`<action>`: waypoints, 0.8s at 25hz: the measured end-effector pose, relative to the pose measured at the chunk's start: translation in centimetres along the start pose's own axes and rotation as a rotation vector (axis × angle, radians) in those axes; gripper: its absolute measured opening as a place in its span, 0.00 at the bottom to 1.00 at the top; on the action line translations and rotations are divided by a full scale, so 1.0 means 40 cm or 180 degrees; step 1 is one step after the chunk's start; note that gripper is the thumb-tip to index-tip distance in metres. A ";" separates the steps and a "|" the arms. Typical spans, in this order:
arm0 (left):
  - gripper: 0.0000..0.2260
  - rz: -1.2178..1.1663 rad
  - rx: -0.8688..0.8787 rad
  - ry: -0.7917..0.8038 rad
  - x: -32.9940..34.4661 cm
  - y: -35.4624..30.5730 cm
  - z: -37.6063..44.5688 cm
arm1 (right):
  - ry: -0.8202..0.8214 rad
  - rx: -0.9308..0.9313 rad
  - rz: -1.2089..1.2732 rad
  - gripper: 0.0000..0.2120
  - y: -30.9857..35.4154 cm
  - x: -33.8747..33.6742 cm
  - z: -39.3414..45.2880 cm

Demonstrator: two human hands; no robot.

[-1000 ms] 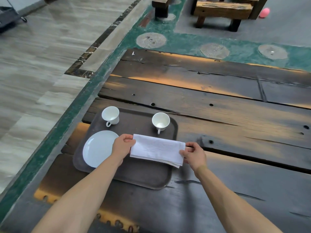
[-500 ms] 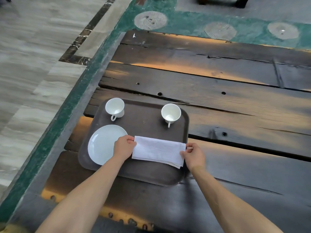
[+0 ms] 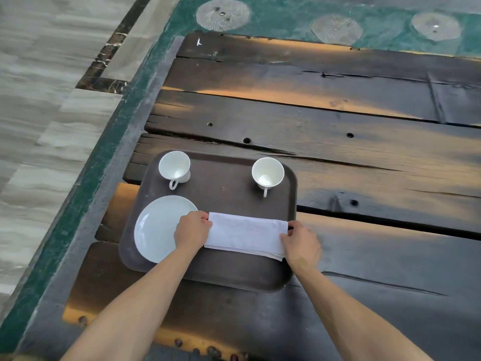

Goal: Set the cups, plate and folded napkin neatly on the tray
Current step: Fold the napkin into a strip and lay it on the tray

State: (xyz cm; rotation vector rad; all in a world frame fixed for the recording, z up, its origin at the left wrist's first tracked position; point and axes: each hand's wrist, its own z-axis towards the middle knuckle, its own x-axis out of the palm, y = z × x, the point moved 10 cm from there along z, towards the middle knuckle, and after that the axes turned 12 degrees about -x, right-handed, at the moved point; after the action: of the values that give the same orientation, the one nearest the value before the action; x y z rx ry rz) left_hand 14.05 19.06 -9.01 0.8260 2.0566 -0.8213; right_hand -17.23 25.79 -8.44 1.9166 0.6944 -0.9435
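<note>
White crockery is already placed: two cups (image 3: 175, 167) (image 3: 267, 173) stand at the far corners of the brown tray (image 3: 223, 194), and the plate (image 3: 158, 227) lies near-left. The folded napkin (image 3: 244, 234) lies beside the plate, pinched at its ends by the left hand (image 3: 192, 231) and right hand (image 3: 302, 244). Only squaring and release seem left.

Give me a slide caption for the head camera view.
Both hands hold a folded napkin on the tray.
</note>
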 end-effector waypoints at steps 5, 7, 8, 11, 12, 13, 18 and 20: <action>0.05 0.0474 0.0172 -0.0198 0.003 -0.019 0.007 | -0.0008 -0.0259 -0.0379 0.13 0.018 0.000 0.005; 0.05 0.0645 0.0275 -0.0242 0.007 -0.024 0.008 | 0.0021 -0.0353 -0.0511 0.11 0.027 0.002 0.004; 0.05 0.0703 0.0319 -0.0263 0.007 -0.027 0.007 | 0.0034 -0.0381 -0.0545 0.11 0.030 0.003 0.004; 0.08 0.0883 0.0473 -0.0367 0.013 -0.040 -0.001 | 0.0035 -0.0388 -0.0553 0.12 0.034 0.003 -0.001; 0.09 0.0940 0.0510 -0.0417 0.017 -0.042 -0.006 | 0.0039 -0.0404 -0.0557 0.14 0.034 0.003 -0.002; 0.08 0.0963 0.0545 -0.0464 0.018 -0.046 -0.014 | 0.0050 -0.0433 -0.0564 0.16 0.034 0.004 -0.003; 0.09 0.0908 0.0587 -0.0531 0.020 -0.051 -0.051 | 0.0105 -0.0706 -0.0729 0.20 0.048 -0.006 0.004; 0.12 0.0834 0.0584 -0.0600 0.011 -0.045 -0.074 | 0.0114 -0.1000 -0.0917 0.19 0.068 -0.011 -0.002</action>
State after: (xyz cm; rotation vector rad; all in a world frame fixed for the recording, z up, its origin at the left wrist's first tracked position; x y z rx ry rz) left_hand 11.26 20.38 -7.38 1.0511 1.6841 -0.9113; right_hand -15.38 24.55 -6.81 1.5857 1.0935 -0.9130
